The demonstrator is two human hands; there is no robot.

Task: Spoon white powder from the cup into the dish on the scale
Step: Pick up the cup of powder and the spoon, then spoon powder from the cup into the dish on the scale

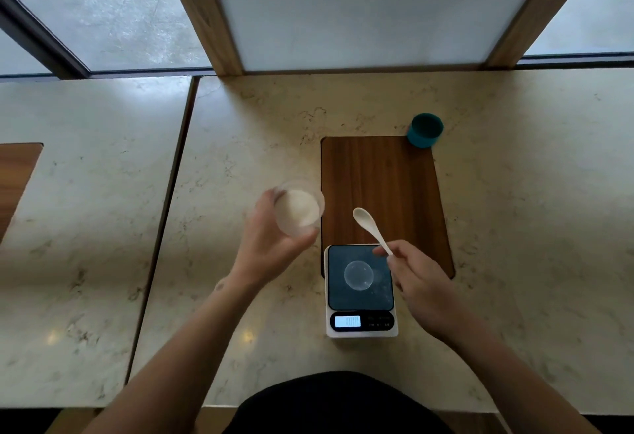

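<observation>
My left hand [271,245] holds a clear plastic cup [298,207] of white powder above the marble counter, left of the scale, tilted a little toward me. A white spoon [372,228] is pinched by its handle in my right hand [422,282], its bowl raised over the wooden panel and looking empty. The small digital scale [360,322] sits in front of me with its display lit. A clear round dish [359,275] rests in the middle of its dark platform and appears empty.
A teal cup [425,130] stands at the far right corner of the wooden inlay panel [380,176]. The marble counter [514,228] has a seam to the left, and a wood-framed post rises at its back edge.
</observation>
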